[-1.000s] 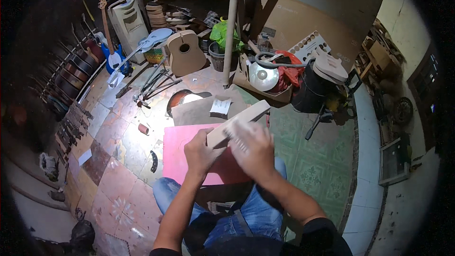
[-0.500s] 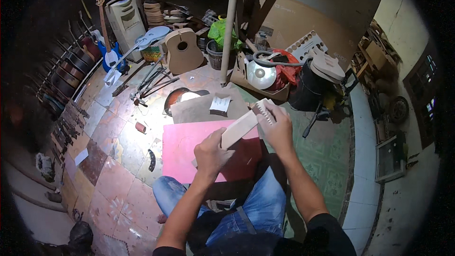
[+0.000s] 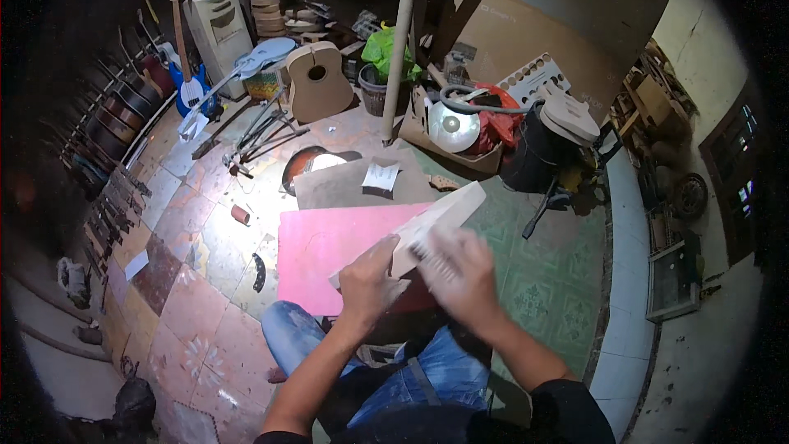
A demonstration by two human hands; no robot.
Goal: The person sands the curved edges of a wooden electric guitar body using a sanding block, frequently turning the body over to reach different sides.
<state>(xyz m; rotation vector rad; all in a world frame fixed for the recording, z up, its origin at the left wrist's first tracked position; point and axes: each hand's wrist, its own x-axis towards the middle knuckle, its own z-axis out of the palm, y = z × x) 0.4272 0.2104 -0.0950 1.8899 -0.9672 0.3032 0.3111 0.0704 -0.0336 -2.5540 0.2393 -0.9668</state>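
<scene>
My left hand (image 3: 367,275) is wrapped around the near part of a pale, flat-sided wooden piece (image 3: 457,206), which slants up to the right above a pink board (image 3: 316,238). My right hand (image 3: 465,273), smeared by motion, is against the wood's right side beside the left hand. Its fingers are closed on a small block with a notched edge (image 3: 433,264); the blur hides its exact kind. Between my knees, the pink board lies partly in shadow under both hands.
Beyond the board lie a brown sheet (image 3: 333,191) with a curved sandpaper piece (image 3: 380,178) on it, and a sunburst guitar body (image 3: 301,168). A pole (image 3: 400,49) stands ahead. To the right is a black bucket (image 3: 526,156); a cardboard roll (image 3: 241,214) lies left.
My right hand has slid the notched block down along the wood toward my left hand, baring the wood's far end. The wooden piece has tilted slightly.
</scene>
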